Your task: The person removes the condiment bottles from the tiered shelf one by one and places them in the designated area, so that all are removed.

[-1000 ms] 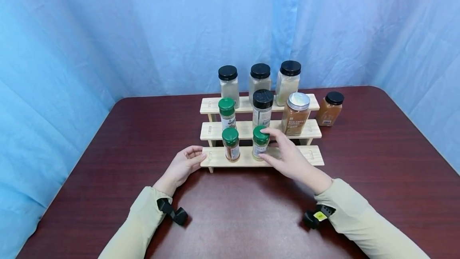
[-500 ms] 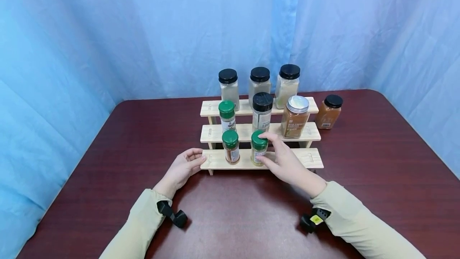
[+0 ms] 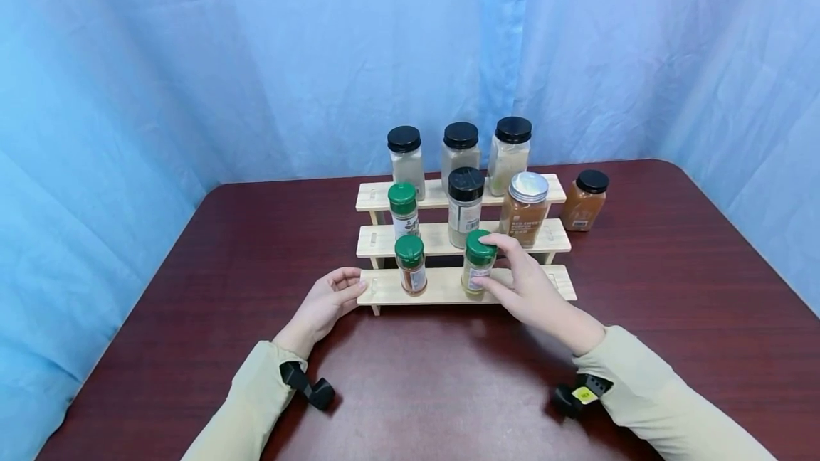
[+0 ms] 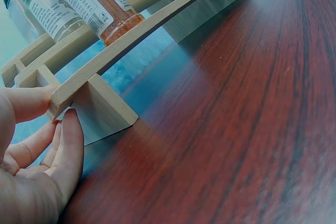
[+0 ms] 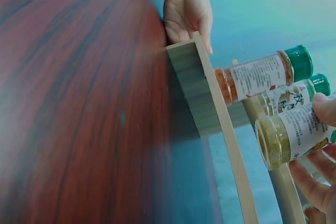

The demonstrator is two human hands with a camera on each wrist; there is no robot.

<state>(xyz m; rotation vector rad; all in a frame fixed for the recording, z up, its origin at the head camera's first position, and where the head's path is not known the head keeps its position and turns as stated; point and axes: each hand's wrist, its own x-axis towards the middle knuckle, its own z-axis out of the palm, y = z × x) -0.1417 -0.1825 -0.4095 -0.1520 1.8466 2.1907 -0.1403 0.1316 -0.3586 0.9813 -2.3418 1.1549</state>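
Observation:
My left hand (image 3: 325, 302) pinches the left end of the lowest step of a tiered wooden rack (image 3: 442, 287), thumb on top and fingers beneath. In my right hand (image 3: 528, 287) is a spice jar (image 3: 475, 277) with a green lid and yellowish-green contents, gripped between thumb and fingers over that same step. The right wrist view shows this jar's base (image 5: 266, 142) apart from the step's board. To its left stands another green-lidded spice jar (image 3: 412, 276) with reddish-orange contents.
The middle step bears a green-lidded jar (image 3: 403, 215), a black-lidded jar (image 3: 465, 215) and a silver-lidded jar (image 3: 525, 212). Black-lidded jars (image 3: 406, 162) line the top step. A black-lidded jar of orange-brown powder (image 3: 584, 205) stands on the table right of the rack.
My right hand has shifted right along the lowest step with the green-lidded jar, widening the gap to the reddish-orange one. My left hand keeps its hold on the rack.

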